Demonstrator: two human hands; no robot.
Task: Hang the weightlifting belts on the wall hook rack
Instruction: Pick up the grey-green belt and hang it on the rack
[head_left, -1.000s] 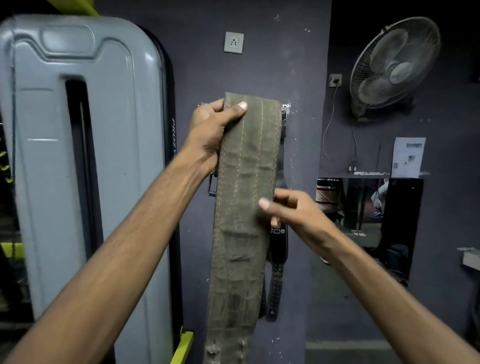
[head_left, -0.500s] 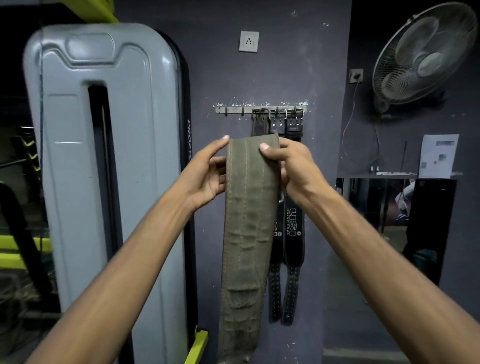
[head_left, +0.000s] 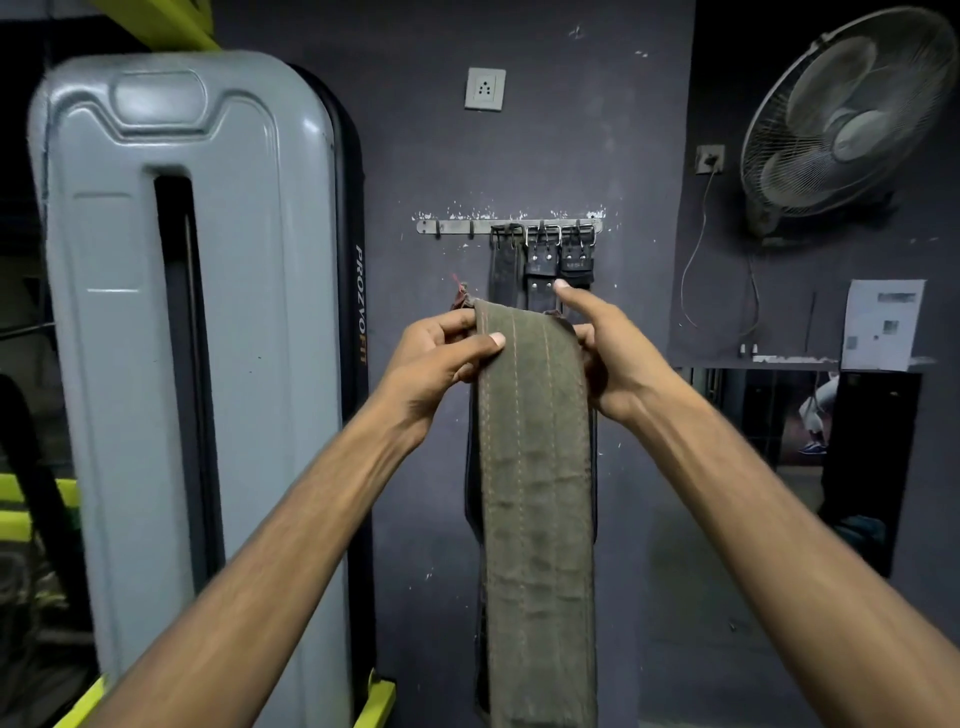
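1. Left of the wall hook rack stands a grey machine cover.
2. Below the rack, my left hand pinches the green belt at its top left edge, thumb across the front.
3. The belt hangs straight down, overlapping the black belts hooked at the rack's right end.
4. My right hand grips its top right edge, forefinger raised.
5. A fan is mounted up and right of the rack.

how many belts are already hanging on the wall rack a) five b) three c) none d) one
b: three dark belts hang side by side from the right part of the rack, the hooks at its left end are bare, and the green belt is not on it.
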